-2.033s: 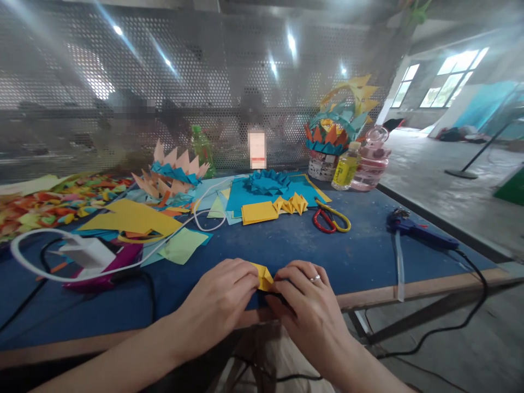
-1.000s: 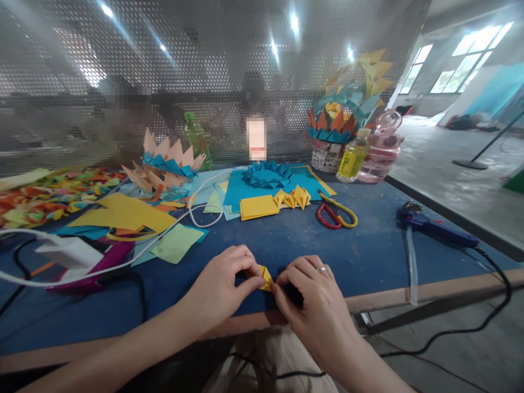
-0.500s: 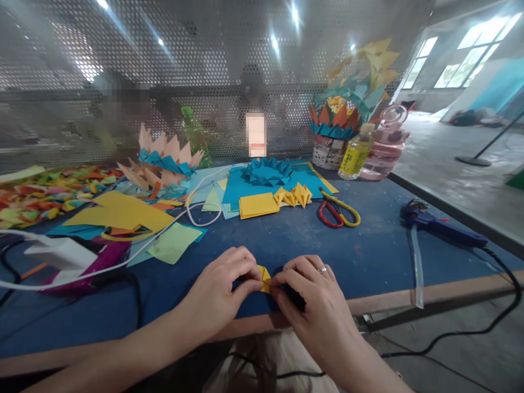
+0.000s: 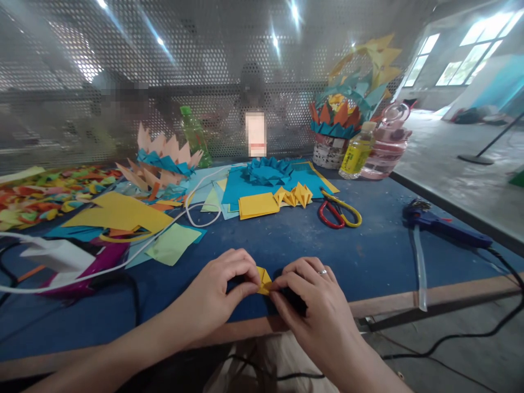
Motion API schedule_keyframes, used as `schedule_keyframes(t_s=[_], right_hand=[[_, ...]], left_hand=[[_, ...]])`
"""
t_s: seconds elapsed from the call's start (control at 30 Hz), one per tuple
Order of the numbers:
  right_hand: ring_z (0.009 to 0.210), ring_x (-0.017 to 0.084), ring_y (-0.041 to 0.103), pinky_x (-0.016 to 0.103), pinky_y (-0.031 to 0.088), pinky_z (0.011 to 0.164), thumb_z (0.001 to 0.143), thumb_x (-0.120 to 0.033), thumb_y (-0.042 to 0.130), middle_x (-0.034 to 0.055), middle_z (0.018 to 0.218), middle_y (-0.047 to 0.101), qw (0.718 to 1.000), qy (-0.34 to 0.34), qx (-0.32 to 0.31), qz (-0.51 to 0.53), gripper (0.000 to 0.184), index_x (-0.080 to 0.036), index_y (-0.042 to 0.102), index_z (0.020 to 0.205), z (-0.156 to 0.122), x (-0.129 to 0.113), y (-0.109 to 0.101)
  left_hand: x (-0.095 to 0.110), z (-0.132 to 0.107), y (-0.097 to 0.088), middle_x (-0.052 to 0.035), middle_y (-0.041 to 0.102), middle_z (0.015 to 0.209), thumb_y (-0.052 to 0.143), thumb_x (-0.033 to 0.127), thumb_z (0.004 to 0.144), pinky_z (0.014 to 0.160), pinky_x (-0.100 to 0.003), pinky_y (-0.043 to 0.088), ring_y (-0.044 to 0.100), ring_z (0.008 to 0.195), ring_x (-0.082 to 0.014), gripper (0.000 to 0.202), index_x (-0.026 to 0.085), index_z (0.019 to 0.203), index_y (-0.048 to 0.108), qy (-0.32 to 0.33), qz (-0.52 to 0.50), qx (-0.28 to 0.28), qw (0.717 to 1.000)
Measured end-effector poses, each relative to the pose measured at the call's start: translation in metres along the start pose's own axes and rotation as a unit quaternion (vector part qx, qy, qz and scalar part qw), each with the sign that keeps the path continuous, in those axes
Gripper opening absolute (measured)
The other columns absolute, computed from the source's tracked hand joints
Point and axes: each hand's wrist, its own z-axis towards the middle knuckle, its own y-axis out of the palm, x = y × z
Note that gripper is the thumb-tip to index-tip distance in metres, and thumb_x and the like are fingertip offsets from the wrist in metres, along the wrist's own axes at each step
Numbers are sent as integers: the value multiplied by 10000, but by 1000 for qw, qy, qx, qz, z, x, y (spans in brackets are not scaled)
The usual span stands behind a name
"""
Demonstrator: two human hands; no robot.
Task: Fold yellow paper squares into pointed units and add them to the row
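Yellow piece (image 4: 264,281) of matt paper

- The ends of the small yellow paper (image 4: 264,281) are covered by fingers (image 4: 251,271).
- The white cable (image 4: 123,265) is cut off at left, a green object (image 4: 518,176) at right.
- Dark shapes (image 4: 251,84) across the perforated screen (image 4: 204,43) are blurred.

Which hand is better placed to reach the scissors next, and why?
Probably the right hand: it is nearer the scissors, which lie ahead of it. The left hand is farther off; both pinch the folded yellow paper.
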Motion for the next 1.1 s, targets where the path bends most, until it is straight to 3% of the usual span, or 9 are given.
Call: schedule_keyframes(t_s=[0.3,0.67,0.9,1.1], right_hand=[[917,202,553,357,304,759,875,-183,714,-23,897,675,1000,25,-18,6,102,-267,687,823,-1,-2,-1],[923,211,555,368,322,773,851,-118,684,-17,877,674,998,50,-27,-4,163,-239,662,744,4,-8,1],[919,207,568,368,326,767,858,-181,725,-27,888,677,999,30,-19,-1,113,-279,692,813,2,-6,2],[924,224,551,385,345,786,846,-118,691,-14,876,664,998,56,-30,-6,149,-239,647,771,5,-9,2]], left_hand=[[3,1,-4,37,633,892,656,69,892,825,-250,410,592,914,-137,188,206,763,664,-26,-19,-30,999],[4,6,-5,29,637,879,671,77,878,821,-266,408,599,897,-145,176,198,752,689,-35,-15,-39,999],[3,6,-6,31,641,874,678,73,867,818,-260,409,606,892,-142,180,200,740,691,-36,-16,-38,999],[6,6,-5,22,633,869,656,118,891,798,-263,411,603,868,-143,156,190,754,664,-39,-7,-27,999]])
